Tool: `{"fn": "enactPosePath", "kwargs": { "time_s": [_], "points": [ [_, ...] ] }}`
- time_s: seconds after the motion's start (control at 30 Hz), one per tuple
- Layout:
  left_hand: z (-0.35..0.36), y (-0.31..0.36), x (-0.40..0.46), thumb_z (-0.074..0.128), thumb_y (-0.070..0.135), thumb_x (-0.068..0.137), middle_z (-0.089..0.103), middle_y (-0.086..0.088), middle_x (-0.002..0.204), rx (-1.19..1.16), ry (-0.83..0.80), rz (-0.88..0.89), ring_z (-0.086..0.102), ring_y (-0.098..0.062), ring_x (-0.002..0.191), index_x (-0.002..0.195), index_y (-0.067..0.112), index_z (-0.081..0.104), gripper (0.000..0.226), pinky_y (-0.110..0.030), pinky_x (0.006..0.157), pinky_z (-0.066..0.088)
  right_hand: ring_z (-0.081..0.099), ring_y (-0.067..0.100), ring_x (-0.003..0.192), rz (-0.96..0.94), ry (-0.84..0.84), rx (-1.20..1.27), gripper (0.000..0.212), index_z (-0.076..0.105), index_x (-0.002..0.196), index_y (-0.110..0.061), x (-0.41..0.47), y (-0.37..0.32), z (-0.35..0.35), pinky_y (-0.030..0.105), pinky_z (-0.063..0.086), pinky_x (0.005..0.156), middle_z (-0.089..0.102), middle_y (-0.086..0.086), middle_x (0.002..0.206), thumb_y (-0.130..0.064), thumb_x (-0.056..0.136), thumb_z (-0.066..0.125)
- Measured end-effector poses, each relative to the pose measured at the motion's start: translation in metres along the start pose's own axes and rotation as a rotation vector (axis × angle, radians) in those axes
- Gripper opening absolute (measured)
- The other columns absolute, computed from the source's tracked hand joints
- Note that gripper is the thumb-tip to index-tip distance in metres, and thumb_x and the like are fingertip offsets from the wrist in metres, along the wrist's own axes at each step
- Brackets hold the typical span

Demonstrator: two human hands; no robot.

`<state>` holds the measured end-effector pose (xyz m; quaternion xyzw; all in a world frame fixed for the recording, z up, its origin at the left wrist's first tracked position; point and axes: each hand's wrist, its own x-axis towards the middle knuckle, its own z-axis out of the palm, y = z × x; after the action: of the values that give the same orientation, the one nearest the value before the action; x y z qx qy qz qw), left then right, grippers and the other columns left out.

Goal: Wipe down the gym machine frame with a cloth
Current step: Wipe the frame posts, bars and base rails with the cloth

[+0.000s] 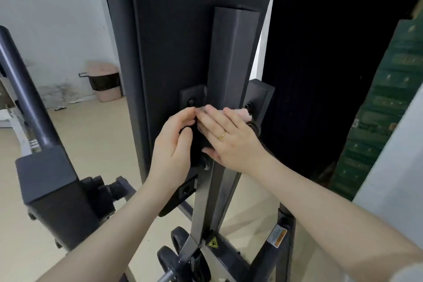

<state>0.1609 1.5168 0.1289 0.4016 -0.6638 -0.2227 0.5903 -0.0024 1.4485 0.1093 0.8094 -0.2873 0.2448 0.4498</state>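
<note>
Pink cloth (243, 113) pressed on dark frame post (231, 57) under flat right hand (231, 139), left hand (174, 146) fingers curled, pinching its edge

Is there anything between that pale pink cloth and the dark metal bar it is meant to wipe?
Nothing visible. The right hand lies flat over the pale pink cloth, pressing it onto the dark square upright metal bar near the bolted bracket. The left hand curls around the bar's left edge, beside the cloth, not under it.
</note>
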Motion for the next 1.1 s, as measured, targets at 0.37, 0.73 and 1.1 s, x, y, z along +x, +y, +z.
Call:
{"fn": "enactPosePath", "kwargs": {
  "time_s": [0.37, 0.73, 1.1],
  "points": [
    [-0.001, 0.009, 0.014, 0.035, -0.001, 0.089, 0.03, 0.01, 0.145, 0.271, -0.14, 0.232, 0.027, 0.004, 0.135, 0.147, 0.015, 0.026, 0.061, -0.02, 0.113, 0.026, 0.031, 0.022, 0.14, 0.279, 0.208, -0.013, 0.041, 0.046, 0.139, -0.016, 0.062, 0.044, -0.022, 0.035, 0.014, 0.118, 0.038, 0.003, 0.15, -0.032, 0.106, 0.027],
    [0.022, 0.049, 0.053, 0.037, -0.01, 0.08, -0.005, 0.008, 0.157, 0.154, -0.116, 0.359, -0.004, 0.005, 0.142, 0.148, 0.022, -0.003, 0.085, -0.006, 0.111, 0.004, 0.007, 0.004, 0.146, 0.377, 0.376, 0.295, 0.039, 0.041, 0.14, -0.037, 0.098, 0.07, -0.052, 0.041, 0.021, 0.119, 0.029, -0.003, 0.155, -0.03, 0.102, 0.043],
    [0.027, 0.042, 0.072, 0.041, -0.007, 0.083, 0.0, 0.011, 0.155, 0.392, -0.109, 0.38, -0.003, 0.01, 0.136, 0.15, 0.02, 0.012, 0.078, 0.01, 0.092, 0.013, 0.046, 0.034, 0.123, 0.443, 0.532, 0.509, 0.031, 0.062, 0.12, 0.006, 0.109, 0.075, -0.066, 0.04, 0.028, 0.115, 0.053, 0.024, 0.125, -0.004, 0.095, 0.047]
  ]
}}
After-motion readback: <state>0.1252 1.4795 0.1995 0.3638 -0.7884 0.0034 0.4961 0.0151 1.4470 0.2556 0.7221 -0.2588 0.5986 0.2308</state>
